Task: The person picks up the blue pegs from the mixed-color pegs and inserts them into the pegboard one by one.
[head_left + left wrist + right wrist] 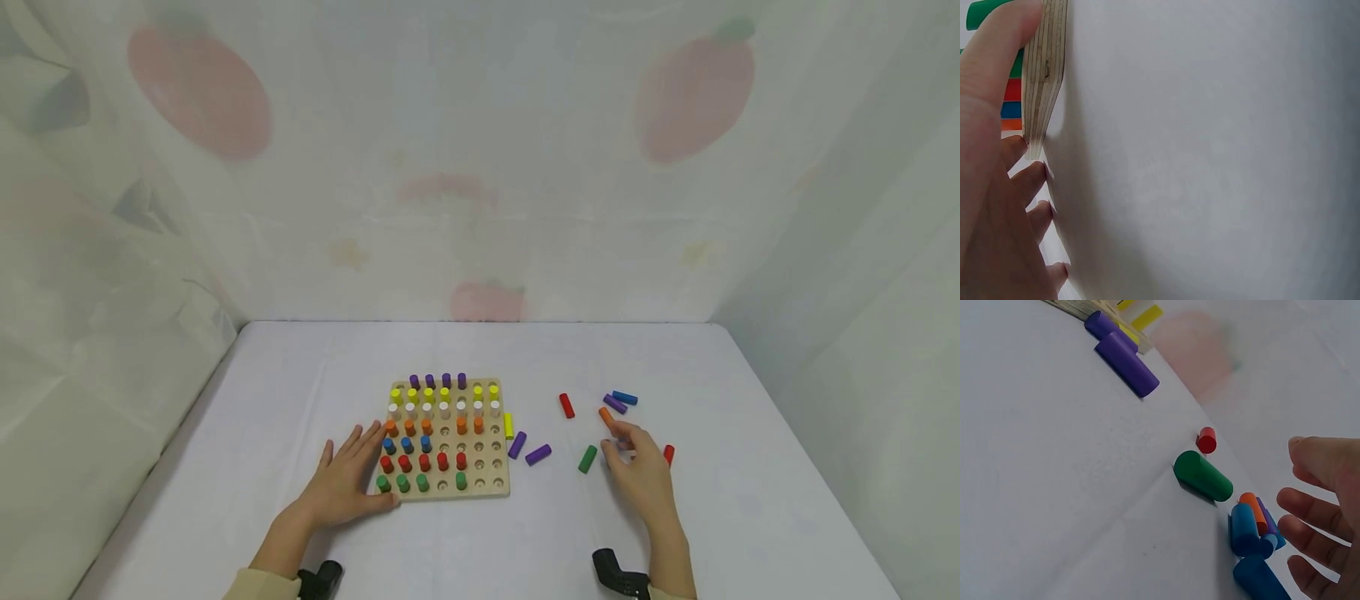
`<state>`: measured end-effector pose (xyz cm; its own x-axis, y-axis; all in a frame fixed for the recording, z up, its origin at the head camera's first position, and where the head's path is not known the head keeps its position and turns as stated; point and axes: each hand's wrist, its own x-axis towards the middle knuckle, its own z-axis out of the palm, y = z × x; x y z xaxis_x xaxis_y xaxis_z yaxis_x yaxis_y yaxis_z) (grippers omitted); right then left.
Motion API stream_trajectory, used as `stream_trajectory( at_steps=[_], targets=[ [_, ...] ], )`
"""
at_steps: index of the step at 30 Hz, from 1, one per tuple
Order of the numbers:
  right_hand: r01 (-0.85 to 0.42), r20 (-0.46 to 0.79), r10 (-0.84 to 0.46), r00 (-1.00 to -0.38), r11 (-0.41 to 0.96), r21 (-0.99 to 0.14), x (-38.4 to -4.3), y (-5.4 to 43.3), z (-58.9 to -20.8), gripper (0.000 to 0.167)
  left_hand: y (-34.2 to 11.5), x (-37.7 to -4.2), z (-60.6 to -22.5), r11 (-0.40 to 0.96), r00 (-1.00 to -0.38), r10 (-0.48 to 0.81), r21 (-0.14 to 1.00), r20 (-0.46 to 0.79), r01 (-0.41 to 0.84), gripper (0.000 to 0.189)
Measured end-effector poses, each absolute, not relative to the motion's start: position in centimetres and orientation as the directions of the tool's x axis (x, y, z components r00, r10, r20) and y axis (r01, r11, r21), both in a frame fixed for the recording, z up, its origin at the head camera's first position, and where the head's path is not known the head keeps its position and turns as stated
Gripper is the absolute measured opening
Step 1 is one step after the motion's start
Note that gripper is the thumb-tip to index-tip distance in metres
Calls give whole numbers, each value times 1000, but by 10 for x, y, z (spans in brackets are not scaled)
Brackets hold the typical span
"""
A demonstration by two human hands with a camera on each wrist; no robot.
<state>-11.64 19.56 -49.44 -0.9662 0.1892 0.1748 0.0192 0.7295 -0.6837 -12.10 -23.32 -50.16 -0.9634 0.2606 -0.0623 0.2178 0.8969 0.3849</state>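
A wooden pegboard (pixel 489 492) lies in the middle of the table, with rows of green, red, blue, orange, white, yellow and purple pegs standing in it. At its left side rests my left hand (pixel 341 483), fingers spread, the thumb at the near left corner; the left wrist view shows the thumb against the plywood edge (pixel 1044 69). My right hand (pixel 637 471) is over the loose pegs on the right. Its index fingertip is at a lying orange peg (pixel 606 417), and the thumb stands apart. In the right wrist view the fingers are parted with nothing between them.
Around the right hand lie a green peg (pixel 587 459), red pegs (pixel 567 406), a purple peg (pixel 615 404) and a blue peg (pixel 625 398). More purple pegs (pixel 538 455) and a yellow peg (pixel 508 426) lie by the board's right edge. A cloth wall (pixel 480 242) stands behind the table.
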Motion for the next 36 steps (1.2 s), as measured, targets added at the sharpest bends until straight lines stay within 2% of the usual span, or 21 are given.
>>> stream_trajectory(
  at_steps=[11,36],
  targets=[
    [89,77,183,-980,752,-653,-117,199,-501,36,-232,-122,-502,895,-963,263,386,-56,222,107],
    [128,84,216,-973,804,-580,-119,199,-514,31,-232,-120,-501,893,-963,264,390,-46,226,107]
  ],
)
